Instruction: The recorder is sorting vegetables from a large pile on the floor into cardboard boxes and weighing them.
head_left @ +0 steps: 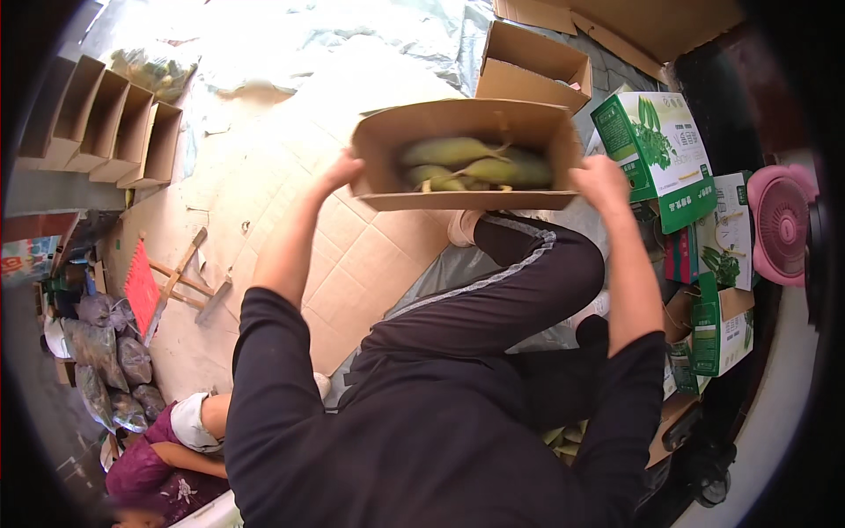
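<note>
An open brown cardboard box (466,201) is held up in front of me, its open side tilted toward me. Inside lie several long, plump green gourd-like fruits or vegetables (453,152) with thin stems; their exact kind I cannot make out. My left hand (340,169) grips the box's left end, and my right hand (602,182) is closed on the right end. Both arms stretch forward over my bent leg (528,273). Parts of the fingers are hidden behind the cardboard.
Green-and-white printed cartons (656,145) and a pink fan (782,224) stand at right. Another open box (532,70) sits beyond. Open brown boxes (150,150) line the left, near a red-seated folding stool (143,286) and filled plastic bags (101,352). Another person (154,462) is at lower left.
</note>
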### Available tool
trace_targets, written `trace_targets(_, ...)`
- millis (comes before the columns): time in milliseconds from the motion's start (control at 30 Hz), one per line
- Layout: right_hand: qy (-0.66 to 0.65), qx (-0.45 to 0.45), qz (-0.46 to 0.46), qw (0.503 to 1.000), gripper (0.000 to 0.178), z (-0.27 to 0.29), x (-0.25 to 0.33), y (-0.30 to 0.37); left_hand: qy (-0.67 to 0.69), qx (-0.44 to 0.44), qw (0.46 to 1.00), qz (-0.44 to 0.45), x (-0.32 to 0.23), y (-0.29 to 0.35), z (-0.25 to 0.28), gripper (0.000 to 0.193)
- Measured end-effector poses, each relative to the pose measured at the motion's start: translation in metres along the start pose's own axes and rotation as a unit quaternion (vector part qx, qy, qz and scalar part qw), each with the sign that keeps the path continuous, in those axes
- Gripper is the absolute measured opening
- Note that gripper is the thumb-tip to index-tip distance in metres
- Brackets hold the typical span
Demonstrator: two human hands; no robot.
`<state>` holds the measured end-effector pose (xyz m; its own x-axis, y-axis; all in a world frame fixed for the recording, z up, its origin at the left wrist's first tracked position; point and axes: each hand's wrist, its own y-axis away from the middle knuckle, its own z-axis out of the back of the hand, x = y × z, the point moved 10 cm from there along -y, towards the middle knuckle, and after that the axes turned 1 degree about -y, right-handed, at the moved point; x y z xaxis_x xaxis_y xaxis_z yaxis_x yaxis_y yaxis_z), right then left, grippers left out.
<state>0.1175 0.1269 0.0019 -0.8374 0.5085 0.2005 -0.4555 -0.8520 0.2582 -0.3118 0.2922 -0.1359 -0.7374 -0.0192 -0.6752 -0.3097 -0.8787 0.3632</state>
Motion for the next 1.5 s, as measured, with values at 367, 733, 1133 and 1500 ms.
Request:
trace_targets(367,-0.042,0.192,0.116,0.974,0.025,-0.168,0.216,0.077,-0.373,-0.050,0.903,0.207,0.177,0.127,0.170,0.039)
trace_targets(733,-0.173,0.172,0.241,0.939,0.027,-0.111,0.203,0.083,-0.489,-0.107,0.809,0.309,0.183,0.142,0.188,0.025)
trace_targets(1133,-0.409,-0.089,0.008,0.908,0.017,0.044,-0.112,0.096,-0.375,0.037,0.910,-0.176,-0.133,0.082,-0.101,0.029)
trace_targets(1500,-0.422,-0.002,-0.148,0.894,0.015,-0.046,-0.250,0.159,-0.620,0.230,0.746,-0.082,0.034,0.084,-0.249,0.031)
